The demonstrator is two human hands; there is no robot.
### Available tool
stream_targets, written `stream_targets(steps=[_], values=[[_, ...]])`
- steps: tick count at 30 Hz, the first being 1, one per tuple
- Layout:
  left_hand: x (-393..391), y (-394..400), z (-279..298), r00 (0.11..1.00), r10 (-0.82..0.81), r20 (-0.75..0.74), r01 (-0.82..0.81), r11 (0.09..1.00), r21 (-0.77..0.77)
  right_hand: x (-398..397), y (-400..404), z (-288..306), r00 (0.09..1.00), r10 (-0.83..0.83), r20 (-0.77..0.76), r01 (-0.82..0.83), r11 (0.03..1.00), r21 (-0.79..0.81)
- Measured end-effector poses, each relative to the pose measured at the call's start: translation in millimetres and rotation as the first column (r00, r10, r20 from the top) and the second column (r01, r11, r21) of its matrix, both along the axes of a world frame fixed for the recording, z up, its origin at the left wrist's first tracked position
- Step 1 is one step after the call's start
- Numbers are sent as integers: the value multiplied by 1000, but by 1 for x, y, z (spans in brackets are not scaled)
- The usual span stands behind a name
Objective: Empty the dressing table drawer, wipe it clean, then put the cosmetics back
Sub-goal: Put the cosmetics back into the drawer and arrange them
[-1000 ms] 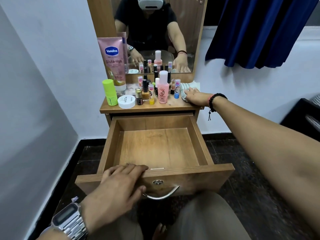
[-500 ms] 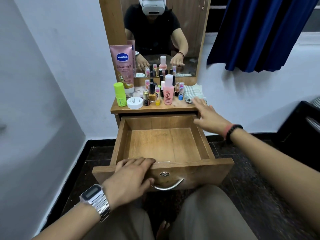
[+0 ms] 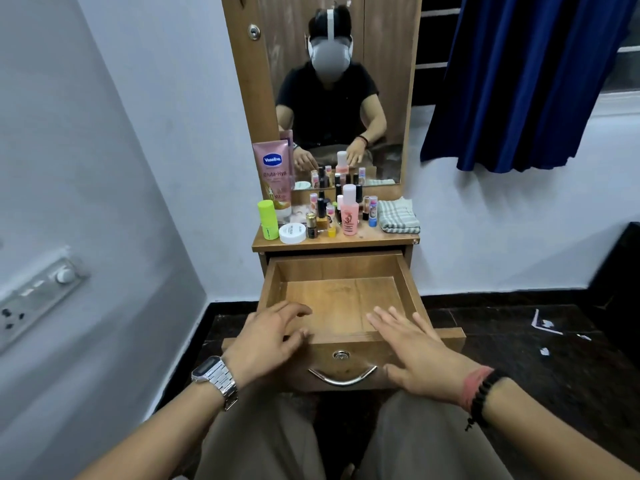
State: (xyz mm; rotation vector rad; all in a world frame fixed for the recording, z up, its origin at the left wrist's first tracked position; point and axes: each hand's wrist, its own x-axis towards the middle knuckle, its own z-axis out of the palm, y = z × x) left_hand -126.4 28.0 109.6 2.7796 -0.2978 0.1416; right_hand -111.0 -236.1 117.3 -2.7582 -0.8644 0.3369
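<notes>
From the head view, we see our left hand (image 3: 268, 336) and right hand (image 3: 414, 348) resting flat, fingers loose, on the front edge of the pulled-out drawer (image 3: 341, 299). The cosmetics (image 3: 332, 216) stand on the tabletop (image 3: 363, 239), beside a folded cloth (image 3: 396, 216).

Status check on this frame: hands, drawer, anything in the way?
Left hand and right hand open, resting on drawer front edge. Drawer pulled out, empty. Cosmetics and folded cloth on tabletop. Nothing obstructing.

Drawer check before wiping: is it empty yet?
Empty: the pulled-out drawer shows only bare wood; the cosmetics stand on the tabletop.
</notes>
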Motion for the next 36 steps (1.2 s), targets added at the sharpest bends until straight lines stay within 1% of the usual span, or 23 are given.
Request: stream_targets(steps=[2,4,5,7,12,15,17,20,22,24,30,36], values=[[6,6,8,997,51,53,-42,986,-164,2,0,0,1000,18,4,-18,1000,3],[18,11,19,985,147,91,-111,943,-314,3,2,-2,999,37,4,-37,999,1],[27,14,28,976,193,104,-143,920,-366,2,3,-3,999,47,2,-47,999,-6],[51,19,50,954,253,163,-167,895,-413,1,5,-7,998,69,9,-69,997,-29],[139,37,126,859,370,354,-227,895,-383,3,6,-10,996,91,16,-91,995,-43],[187,49,163,822,393,412,-297,914,-277,4,6,-10,995,97,13,-97,995,-38],[209,52,179,813,417,407,-364,909,-204,5,6,-11,995,101,9,-101,994,-43],[230,53,191,814,460,353,-437,887,-149,7,7,-10,994,107,11,-107,992,-61],[239,56,192,832,465,303,-454,884,-110,7,9,-8,994,106,2,-105,992,-62],[243,60,190,841,454,294,-453,888,-74,7,9,-7,995,101,3,-101,993,-53],[238,66,188,803,461,376,-457,883,-107,5,7,-10,994,104,17,-103,994,-36],[213,70,206,741,443,505,-391,896,-212,4,8,-11,994,105,37,-104,994,-41]])
